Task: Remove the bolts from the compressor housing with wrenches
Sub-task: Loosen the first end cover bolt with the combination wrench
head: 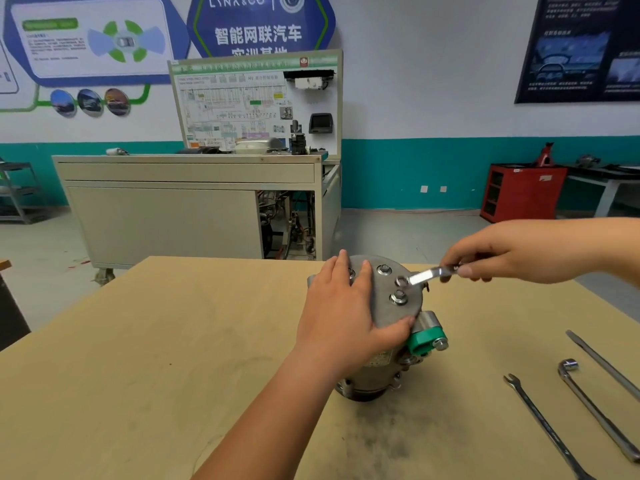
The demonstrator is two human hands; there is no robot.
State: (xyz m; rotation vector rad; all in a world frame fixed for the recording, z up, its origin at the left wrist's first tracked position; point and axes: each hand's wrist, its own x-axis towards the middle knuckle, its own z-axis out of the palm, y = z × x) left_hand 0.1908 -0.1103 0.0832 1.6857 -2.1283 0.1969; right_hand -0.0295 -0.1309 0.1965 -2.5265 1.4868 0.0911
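A grey metal compressor housing [384, 310] stands upright on the wooden table [173, 358], with several bolts in its flat top plate. My left hand [343, 306] lies spread on the plate's left side, thumb hooked over the near edge. My right hand [512, 252] pinches the handle of a small silver wrench [427, 274]. The wrench's ring end sits on a bolt [401, 281] at the plate's right. Another bolt [399, 298] sits just nearer me, and one [383, 270] farther back. A green plastic connector [424, 339] sticks out of the housing's near right side.
On the table at the right lie a combination wrench [540, 424], a long socket wrench [588, 407] and a flat bar [602, 362]. Beyond the table stand a beige training bench [190, 209] with a wiring board, and a red cabinet [523, 192].
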